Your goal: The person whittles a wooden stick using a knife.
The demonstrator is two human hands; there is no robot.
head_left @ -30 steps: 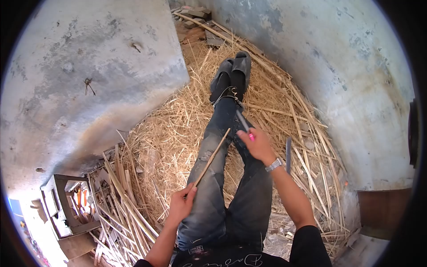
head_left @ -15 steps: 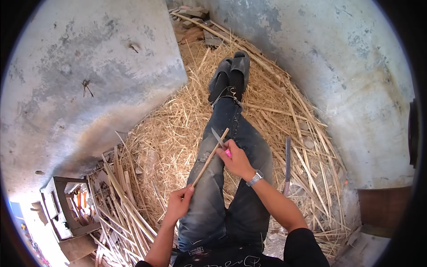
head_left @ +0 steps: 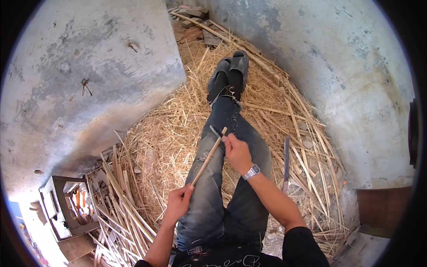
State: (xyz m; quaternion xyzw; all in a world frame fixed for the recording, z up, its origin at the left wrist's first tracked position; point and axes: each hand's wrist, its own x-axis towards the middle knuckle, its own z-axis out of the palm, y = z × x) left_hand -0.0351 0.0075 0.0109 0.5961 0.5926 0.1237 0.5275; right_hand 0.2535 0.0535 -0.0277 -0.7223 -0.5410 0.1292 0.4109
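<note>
My left hand (head_left: 179, 203) pinches the near end of a thin wooden strip (head_left: 206, 163), which slants up and away above my thigh. My right hand (head_left: 236, 152) is closed around a small knife, its handle hidden in the fingers. The knife's grey blade (head_left: 214, 130) points up and left, crossing behind or against the strip near its far end. Under both hands are my legs in worn dark jeans (head_left: 207, 191), stretched out and crossed at the ankles.
Straw-like shavings (head_left: 164, 133) cover the floor around my legs. A long dark blade with a handle (head_left: 286, 164) lies to my right. Split strips (head_left: 126, 196) are heaped at left, near a wooden frame (head_left: 71, 207). Stained walls (head_left: 338, 80) rise on both sides.
My right hand has turned slightly, and the pink handle seen before is now hidden. The blade and the strip's far end have shifted a little to the left.
</note>
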